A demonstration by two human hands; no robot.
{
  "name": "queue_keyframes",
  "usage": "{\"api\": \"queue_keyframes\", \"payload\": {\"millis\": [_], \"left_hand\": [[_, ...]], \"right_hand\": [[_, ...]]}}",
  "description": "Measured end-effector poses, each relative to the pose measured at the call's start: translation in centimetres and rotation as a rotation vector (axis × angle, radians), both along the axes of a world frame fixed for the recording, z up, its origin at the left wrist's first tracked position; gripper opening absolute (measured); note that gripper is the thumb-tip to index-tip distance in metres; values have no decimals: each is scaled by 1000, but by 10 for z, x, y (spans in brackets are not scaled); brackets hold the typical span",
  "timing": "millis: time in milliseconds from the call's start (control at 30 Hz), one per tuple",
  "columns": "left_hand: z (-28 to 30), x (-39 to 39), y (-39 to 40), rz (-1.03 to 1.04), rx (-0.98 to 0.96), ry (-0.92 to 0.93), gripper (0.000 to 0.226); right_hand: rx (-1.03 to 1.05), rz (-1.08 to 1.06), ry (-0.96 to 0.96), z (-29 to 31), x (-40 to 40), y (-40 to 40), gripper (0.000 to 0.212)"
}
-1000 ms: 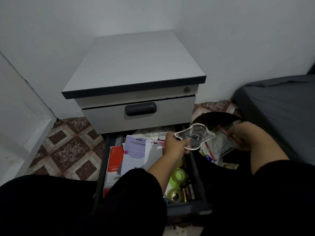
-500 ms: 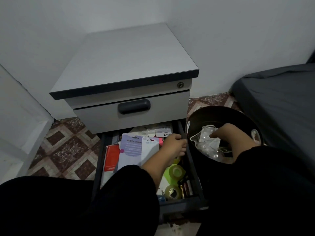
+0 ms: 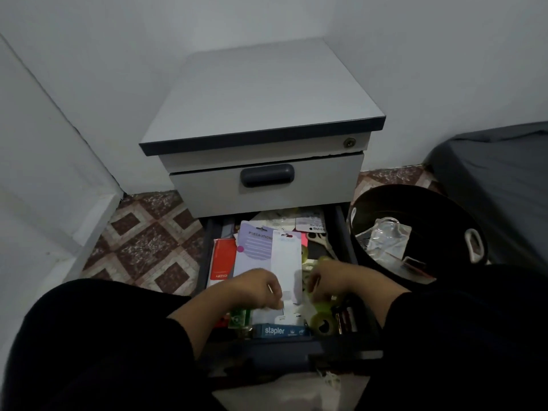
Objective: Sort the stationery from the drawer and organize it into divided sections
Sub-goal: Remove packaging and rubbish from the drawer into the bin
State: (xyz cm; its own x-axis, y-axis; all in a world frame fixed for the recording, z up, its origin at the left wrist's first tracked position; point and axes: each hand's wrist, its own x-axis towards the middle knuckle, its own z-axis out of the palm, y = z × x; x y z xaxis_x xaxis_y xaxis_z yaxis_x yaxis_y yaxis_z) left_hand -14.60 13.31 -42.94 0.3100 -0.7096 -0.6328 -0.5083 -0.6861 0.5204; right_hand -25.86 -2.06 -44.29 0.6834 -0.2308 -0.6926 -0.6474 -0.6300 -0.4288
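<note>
Stationery fills the open drawer (image 3: pixel 345 232) under the cabinet (image 3: pixel 261 120). Left hand (image 3: pixel 258 287) curls on a white card pack (image 3: pixel 286 262); right hand (image 3: pixel 329 278) reaches the tape rolls (image 3: pixel 321 321), grip unclear.

I read "stapler" in white letters on the blue box (image 3: pixel 281 331) at the drawer's near edge. "PRECAUTION" runs along the top of the lilac card (image 3: pixel 257 245), its last letters cut off by the white pack (image 3: pixel 287 264) lying over it; the lines beneath are too small to read. The red pack (image 3: pixel 223 259) shows "IONERY" upside down, the start of the word covered. A small tag (image 3: pixel 311 226) at the back carries upside-down print, roughly "shop", too blurred for me to confirm.
</note>
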Motion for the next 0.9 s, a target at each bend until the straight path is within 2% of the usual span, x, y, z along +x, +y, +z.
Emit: {"api": "queue_keyframes", "payload": {"millis": [133,233,400,467,633,700,767,900], "left_hand": [[-16,-6,9,-207,177,-46,43],[-22,-8,9,-267,202,-85,46],[-25,-4,6,-298,173,-108,42],[-21,2,4,-272,139,-111,30],[-14,22,3,-105,73,-188,15],[-15,25,3,-60,87,-247,17],[-19,28,3,-13,93,-283,15],[-23,30,2,91,48,-408,32]], "right_hand": [[131,133,220,-16,1,20,55],[153,140,197,-18,3,25,60],[177,59,144,-25,3,23,34],[157,-41,80,-30,2,19,23],[258,-311,-62,-29,3,21,28],[252,-297,-51,-29,3,26,32],[222,-268,-46,-32,3,32,22],[179,-294,-84,-45,6,46,36]]}}
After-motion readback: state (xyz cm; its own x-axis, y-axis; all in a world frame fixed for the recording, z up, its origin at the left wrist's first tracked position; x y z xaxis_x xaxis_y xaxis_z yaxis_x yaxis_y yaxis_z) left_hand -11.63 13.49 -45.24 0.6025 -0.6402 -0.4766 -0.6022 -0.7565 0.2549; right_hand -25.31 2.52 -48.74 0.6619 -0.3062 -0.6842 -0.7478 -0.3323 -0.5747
